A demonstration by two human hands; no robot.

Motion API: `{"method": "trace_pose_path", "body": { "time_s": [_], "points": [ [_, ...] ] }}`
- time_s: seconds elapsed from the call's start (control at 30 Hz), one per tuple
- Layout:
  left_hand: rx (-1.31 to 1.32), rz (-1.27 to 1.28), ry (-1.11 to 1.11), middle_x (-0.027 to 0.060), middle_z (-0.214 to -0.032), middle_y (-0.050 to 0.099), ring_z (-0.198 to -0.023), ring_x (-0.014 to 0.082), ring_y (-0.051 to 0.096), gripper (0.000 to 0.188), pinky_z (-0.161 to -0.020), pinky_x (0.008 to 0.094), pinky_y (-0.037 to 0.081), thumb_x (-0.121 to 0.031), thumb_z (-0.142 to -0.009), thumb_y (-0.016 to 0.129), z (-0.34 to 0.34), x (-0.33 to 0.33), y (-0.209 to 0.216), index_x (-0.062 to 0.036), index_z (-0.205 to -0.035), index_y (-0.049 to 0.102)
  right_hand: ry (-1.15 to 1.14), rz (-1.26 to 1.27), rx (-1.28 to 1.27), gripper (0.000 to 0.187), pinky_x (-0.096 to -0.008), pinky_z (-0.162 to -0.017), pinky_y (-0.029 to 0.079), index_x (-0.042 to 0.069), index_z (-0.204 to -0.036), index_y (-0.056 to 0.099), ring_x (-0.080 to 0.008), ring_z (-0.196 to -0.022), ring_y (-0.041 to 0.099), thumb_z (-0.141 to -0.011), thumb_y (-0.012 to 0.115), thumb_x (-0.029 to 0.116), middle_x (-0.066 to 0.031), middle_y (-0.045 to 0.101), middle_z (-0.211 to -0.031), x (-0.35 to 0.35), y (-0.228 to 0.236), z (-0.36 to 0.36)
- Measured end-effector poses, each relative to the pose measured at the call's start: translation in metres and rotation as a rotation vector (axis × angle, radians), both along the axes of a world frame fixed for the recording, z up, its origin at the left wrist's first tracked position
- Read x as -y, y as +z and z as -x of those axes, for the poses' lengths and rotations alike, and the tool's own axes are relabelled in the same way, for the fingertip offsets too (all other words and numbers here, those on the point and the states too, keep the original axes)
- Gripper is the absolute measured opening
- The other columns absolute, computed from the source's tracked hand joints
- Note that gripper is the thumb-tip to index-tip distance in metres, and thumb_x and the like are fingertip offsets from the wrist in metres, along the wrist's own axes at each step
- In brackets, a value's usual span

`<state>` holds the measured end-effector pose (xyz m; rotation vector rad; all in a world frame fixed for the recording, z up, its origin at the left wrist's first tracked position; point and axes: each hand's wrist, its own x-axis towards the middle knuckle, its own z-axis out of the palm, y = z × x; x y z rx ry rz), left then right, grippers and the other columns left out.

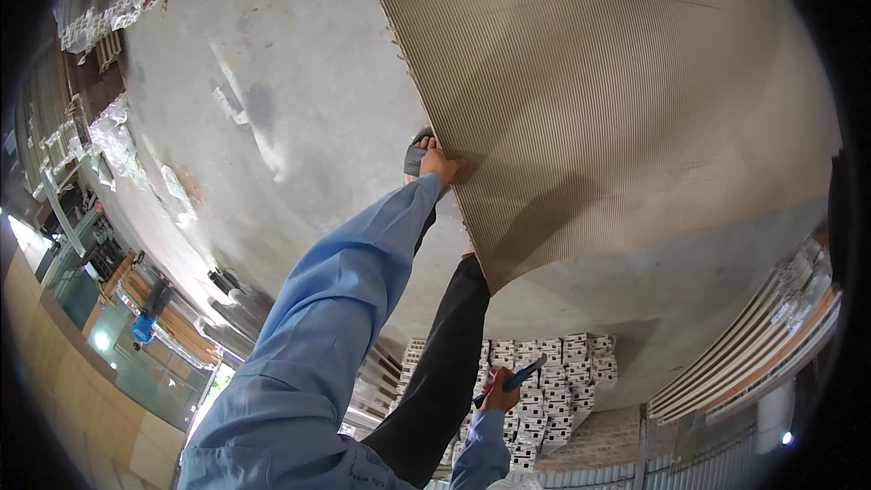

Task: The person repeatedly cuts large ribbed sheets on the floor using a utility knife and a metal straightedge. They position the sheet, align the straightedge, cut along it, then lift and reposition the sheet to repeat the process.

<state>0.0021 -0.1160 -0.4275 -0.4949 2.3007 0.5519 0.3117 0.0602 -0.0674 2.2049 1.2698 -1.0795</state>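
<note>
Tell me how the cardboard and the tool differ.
The cardboard is tan and ribbed; the tool is dark blue. The cardboard is a broad sheet; the tool is small and slender. The left hand touches the cardboard's edge; the right hand grips the tool.

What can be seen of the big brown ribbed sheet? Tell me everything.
The tan corrugated sheet looks like cardboard, with fine parallel ribs, a few dark creases and shadows across it. It spreads over the grey floor and runs out of view at the top. Its left edge is ragged, and the left hand touches it there. The near corner comes to a point by the dark trouser leg; whether that corner is lifted is hard to tell.
</note>
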Motion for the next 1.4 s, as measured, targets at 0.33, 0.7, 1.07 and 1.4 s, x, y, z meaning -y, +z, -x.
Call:
{"method": "trace_pose_path", "body": {
  "time_s": [0.33,0.7,1.07,1.4],
  "points": [
    [0.469,-0.201,0.273,0.0196,-0.106,0.063,-0.101,0.0330,0.060,0.054,-0.084,0.0393,0.048,-0.039,-0.070,0.076,0.011,-0.046,-0.022,0.0019,-0.103,0.063,-0.008,-0.116,0.187,0.015,-0.0231,-0.034,0.037,0.002,-0.096,0.057,-0.0094,-0.039,0.046,-0.085,0.062,0.012,-0.0116,0.065,-0.077,0.012,0.099,0.012],
    [0.362,-0.024,0.108,0.0220,-0.101,0.064,-0.097,0.0337,0.061,0.051,-0.082,0.0401,0.049,-0.041,-0.072,0.072,0.025,-0.037,-0.006,0.0032,-0.097,0.064,0.048,-0.170,0.191,0.020,-0.0233,-0.035,0.037,0.001,-0.093,0.059,-0.0104,-0.040,0.048,-0.080,0.068,0.014,-0.0126,0.065,-0.075,0.006,0.169,0.008],
    [0.151,-0.095,-0.129,0.0239,-0.085,0.065,-0.089,0.0359,0.063,0.068,-0.082,0.0407,0.047,-0.059,-0.075,0.058,0.017,-0.035,-0.033,0.0070,-0.091,0.064,0.475,0.059,0.269,0.026,-0.0308,-0.070,0.048,0.005,-0.092,0.068,-0.0138,-0.076,0.061,-0.078,0.069,0.027,-0.0074,0.067,-0.082,0.009,0.098,-0.052],
    [0.216,-0.032,-0.787,0.0145,-0.098,0.060,-0.090,0.0364,0.059,0.052,-0.074,0.0485,0.047,-0.049,-0.082,0.051,0.048,0.032,0.052,-0.0072,-0.112,0.058,-0.102,0.148,-0.115,0.019,-0.0258,-0.043,0.046,0.001,-0.089,0.063,-0.0128,-0.047,0.059,-0.080,0.068,0.017,-0.0094,0.067,-0.077,-0.009,0.082,-0.025]
  ]
}}
